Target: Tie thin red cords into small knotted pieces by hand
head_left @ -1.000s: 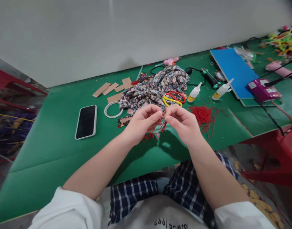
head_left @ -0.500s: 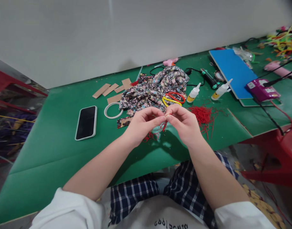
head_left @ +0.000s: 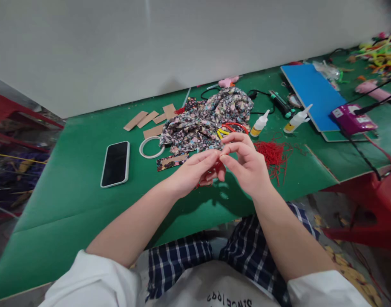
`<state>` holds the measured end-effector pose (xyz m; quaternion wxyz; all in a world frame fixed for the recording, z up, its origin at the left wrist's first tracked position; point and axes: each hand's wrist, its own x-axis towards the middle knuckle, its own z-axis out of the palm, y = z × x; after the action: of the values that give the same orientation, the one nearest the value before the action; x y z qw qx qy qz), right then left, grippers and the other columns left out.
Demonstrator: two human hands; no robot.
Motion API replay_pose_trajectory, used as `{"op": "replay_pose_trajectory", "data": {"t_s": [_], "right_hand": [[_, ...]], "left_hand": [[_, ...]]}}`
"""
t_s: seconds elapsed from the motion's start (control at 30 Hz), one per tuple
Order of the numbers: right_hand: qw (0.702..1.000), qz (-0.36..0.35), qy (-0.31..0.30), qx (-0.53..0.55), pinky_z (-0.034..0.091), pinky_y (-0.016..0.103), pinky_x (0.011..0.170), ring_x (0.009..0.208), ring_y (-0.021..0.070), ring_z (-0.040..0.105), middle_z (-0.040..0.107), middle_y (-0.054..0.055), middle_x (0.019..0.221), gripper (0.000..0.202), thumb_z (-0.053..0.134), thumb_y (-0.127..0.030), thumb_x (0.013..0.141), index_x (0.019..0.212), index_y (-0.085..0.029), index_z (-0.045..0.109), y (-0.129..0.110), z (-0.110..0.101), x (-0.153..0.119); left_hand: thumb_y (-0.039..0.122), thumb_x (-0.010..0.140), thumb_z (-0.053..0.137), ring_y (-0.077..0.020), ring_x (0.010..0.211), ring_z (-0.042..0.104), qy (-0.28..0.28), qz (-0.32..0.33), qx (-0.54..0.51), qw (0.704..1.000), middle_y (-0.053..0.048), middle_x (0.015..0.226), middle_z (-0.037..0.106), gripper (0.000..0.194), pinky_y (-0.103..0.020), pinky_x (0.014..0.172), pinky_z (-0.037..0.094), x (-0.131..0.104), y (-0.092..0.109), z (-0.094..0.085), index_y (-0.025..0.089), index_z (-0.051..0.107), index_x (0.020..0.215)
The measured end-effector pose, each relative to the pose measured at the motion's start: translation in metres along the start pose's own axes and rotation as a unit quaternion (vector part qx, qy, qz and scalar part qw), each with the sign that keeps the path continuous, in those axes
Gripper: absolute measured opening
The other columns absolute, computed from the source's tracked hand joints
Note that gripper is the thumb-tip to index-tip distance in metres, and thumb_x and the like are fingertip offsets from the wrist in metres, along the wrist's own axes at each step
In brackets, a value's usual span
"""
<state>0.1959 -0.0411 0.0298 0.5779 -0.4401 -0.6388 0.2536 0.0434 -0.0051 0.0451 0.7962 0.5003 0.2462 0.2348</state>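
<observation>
Over the green table [head_left: 77,170], my left hand [head_left: 197,170] is closed on red threads [head_left: 218,165], which show between its fingers. My right hand [head_left: 245,164] meets it, thumb and forefinger pinched at the top of the same threads. A heap of loose red threads [head_left: 270,154] lies just right of my right hand. Behind the hands is a crumpled floral cloth [head_left: 198,128], with red and yellow-handled scissors [head_left: 235,126] at its right edge, partly hidden by my right hand. A floral strip with a brown piece [head_left: 172,162] lies beside my left hand.
A phone [head_left: 115,164], a tape roll [head_left: 151,147] and brown card pieces [head_left: 146,119] are to the left. Two glue bottles [head_left: 260,123], a cutter [head_left: 281,104], a blue board [head_left: 315,96] and a purple device [head_left: 353,118] with cables lie to the right.
My left hand has turned, its fingers now folded under around the threads. My right hand's fingers have lifted slightly and cover more of the scissors. More of the floral strip shows.
</observation>
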Motion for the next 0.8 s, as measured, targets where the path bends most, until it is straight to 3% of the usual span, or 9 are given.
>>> {"op": "replay_pose_trajectory", "data": {"t_s": [0.1, 0.2, 0.43, 0.6, 0.8], "right_hand": [[1.000, -0.007, 0.001, 0.007, 0.043, 0.038, 0.096, 0.105, 0.0177, 0.053, 0.056, 0.004, 0.104, 0.004, 0.061, -0.028, 0.083, 0.083, -0.023, 0.061, -0.0003, -0.0005, 0.0001], [1.000, -0.005, 0.005, 0.011, 0.044, 0.037, 0.095, 0.104, 0.0171, 0.054, 0.056, 0.003, 0.103, 0.005, 0.061, -0.028, 0.083, 0.082, -0.023, 0.061, -0.0004, -0.0003, 0.0004], [0.997, 0.023, 0.014, 0.071, 0.045, 0.037, 0.095, 0.102, 0.0169, 0.056, 0.058, 0.003, 0.099, 0.007, 0.062, -0.030, 0.082, 0.080, -0.023, 0.061, -0.0002, 0.0047, -0.0009], [0.983, 0.058, 0.009, 0.176, 0.051, 0.034, 0.090, 0.098, 0.0160, 0.061, 0.064, 0.001, 0.102, 0.021, 0.066, -0.036, 0.079, 0.098, -0.027, 0.063, 0.0026, 0.0061, -0.0010], [0.984, 0.026, -0.007, 0.177, 0.050, 0.034, 0.091, 0.097, 0.0149, 0.061, 0.068, -0.001, 0.100, 0.028, 0.072, -0.026, 0.074, 0.101, -0.032, 0.067, 0.0020, 0.0018, 0.0002]], "left_hand": [[0.048, 0.083, 0.056, -0.0029, 0.044, 0.022, 0.026, 0.006, 0.011, 1.000, 0.007, 0.055, 0.032, 0.032, -0.014, 0.038, 0.018, -0.0013, 0.0006, 0.0025, 0.017, 0.050, 0.076], [0.046, 0.081, 0.060, -0.0028, 0.043, 0.020, 0.061, 0.025, 0.035, 0.997, 0.009, 0.055, 0.022, 0.031, -0.014, 0.039, 0.017, -0.0017, -0.0007, 0.0036, 0.017, 0.051, 0.076], [0.044, 0.085, 0.055, -0.0033, 0.042, 0.028, 0.120, 0.124, 0.153, 0.973, 0.007, 0.049, 0.032, 0.030, -0.016, 0.038, 0.023, -0.0030, -0.0060, 0.0055, 0.016, 0.055, 0.074], [0.046, 0.085, 0.054, -0.0035, 0.038, 0.026, 0.138, 0.138, 0.145, 0.970, 0.008, 0.046, 0.034, 0.030, -0.018, 0.036, 0.020, -0.0065, -0.0062, 0.0076, 0.017, 0.058, 0.076], [0.046, 0.085, 0.054, -0.0035, 0.039, 0.028, 0.153, 0.164, 0.181, 0.957, 0.008, 0.047, 0.035, 0.031, -0.018, 0.037, 0.023, -0.0081, -0.0032, 0.0100, 0.017, 0.059, 0.075]]}}
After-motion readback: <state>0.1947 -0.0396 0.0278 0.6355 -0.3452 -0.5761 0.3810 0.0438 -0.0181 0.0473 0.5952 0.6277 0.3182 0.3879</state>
